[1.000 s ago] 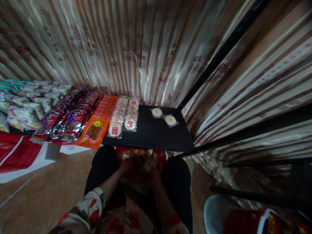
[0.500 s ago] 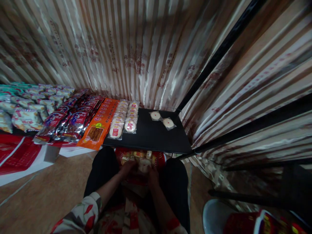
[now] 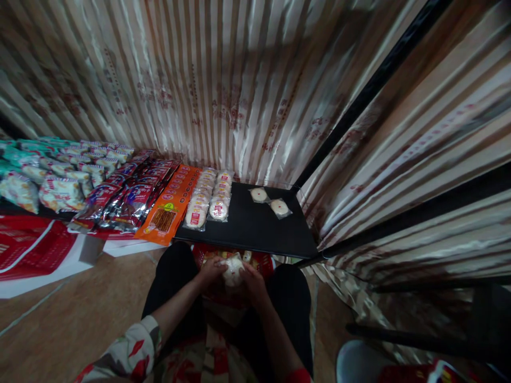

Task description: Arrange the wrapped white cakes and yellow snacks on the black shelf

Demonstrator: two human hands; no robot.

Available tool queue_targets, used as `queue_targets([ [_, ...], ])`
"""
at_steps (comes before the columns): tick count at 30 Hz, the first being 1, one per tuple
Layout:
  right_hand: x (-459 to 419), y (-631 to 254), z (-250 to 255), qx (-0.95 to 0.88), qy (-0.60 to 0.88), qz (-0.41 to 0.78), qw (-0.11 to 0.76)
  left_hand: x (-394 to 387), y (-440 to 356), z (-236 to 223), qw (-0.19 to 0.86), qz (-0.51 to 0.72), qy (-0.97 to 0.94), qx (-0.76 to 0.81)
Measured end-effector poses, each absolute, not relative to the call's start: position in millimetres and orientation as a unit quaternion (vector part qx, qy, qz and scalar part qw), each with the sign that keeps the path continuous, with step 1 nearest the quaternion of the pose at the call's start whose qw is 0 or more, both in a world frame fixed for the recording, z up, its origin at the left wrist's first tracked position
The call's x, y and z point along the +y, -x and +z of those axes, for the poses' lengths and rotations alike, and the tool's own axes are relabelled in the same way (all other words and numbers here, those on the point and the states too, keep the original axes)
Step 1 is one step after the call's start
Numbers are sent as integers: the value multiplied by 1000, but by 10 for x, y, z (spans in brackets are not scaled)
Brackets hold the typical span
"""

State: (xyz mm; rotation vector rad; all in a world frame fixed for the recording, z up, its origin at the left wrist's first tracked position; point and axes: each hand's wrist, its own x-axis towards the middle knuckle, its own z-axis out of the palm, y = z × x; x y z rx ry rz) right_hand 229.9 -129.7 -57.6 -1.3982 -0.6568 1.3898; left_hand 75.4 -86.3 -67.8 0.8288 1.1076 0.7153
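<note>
My left hand [image 3: 210, 269] and my right hand [image 3: 250, 276] are both closed on a small clear packet with a round white cake [image 3: 232, 272], held over a red box of packets [image 3: 263, 261] between my knees. Just beyond stands a low black shelf [image 3: 255, 231]. On it lie two rows of wrapped round cakes [image 3: 209, 198] and two single cake packets [image 3: 269, 201] toward its far right corner.
Left of the cake rows lie orange snack packs [image 3: 170, 208], dark red packs [image 3: 123, 194] and pale green-and-white packs [image 3: 48, 173]. Red-and-white cartons [image 3: 35, 252] sit on the floor at left. Striped shiny curtains [image 3: 223, 80] close in behind and at right. A white stool [image 3: 359, 364] is at lower right.
My hands have risen out of the red box with one white cake packet between them. The view has tilted slightly up and left.
</note>
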Motion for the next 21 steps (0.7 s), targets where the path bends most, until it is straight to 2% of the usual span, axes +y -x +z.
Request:
queue_targets([
  [3,-1273,-2327,-475,-256,549,635,479,-883,-702,-606,714,313,-377,500],
  [10,-1242,-2381,-323,-267,557,639,458,-933,-646,-405,748,331,-344,461],
  [21,-1154,-2338,1,-247,593,594,485,-1011,-642,121,673,395,-448,436],
])
